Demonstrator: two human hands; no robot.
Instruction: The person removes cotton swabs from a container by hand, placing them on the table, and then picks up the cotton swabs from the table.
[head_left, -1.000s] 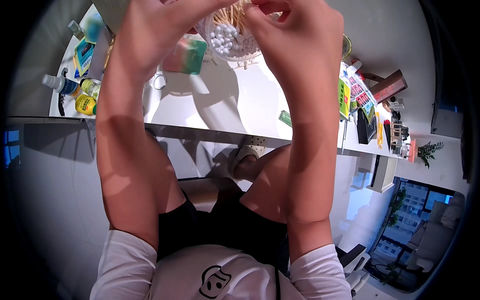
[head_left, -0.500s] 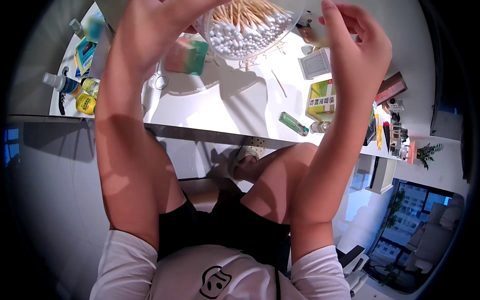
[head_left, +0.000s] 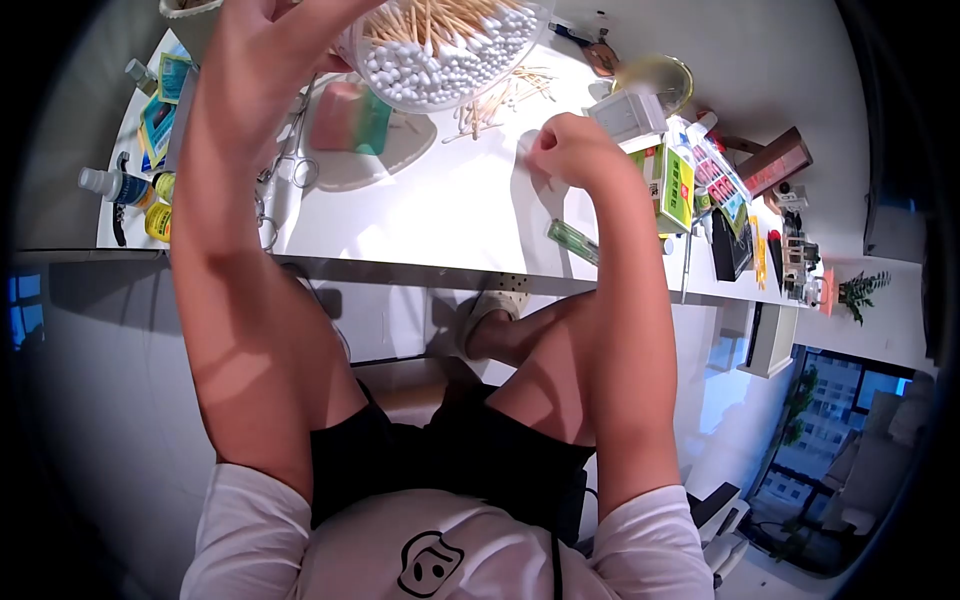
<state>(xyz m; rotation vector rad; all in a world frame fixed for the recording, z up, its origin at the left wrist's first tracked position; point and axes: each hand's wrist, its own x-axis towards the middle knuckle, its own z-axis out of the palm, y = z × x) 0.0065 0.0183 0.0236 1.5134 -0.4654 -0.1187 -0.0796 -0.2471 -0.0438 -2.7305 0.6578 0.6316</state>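
Note:
My left hand grips the side of a clear round tub at the top of the view. Cotton swabs fill the tub, white tips toward me; its upper part is cut off. Closed in a pinch, my right hand is low over the white table, right of the tub. Its fingertips are at a single cotton swab, mostly hidden by the fingers. Loose cotton swabs lie scattered on the table below and right of the tub. A pink-and-green box lies under the tub's left side.
Scissors lie near my left forearm. A green tube is by the table's front edge. Right of my right hand stand a white box and a green-yellow medicine box. Bottles stand at the far left.
My right hand has come down from the top right to the table, where the lone swab lay, and its fingers have closed. The tub, still held by my left hand, has shifted slightly left.

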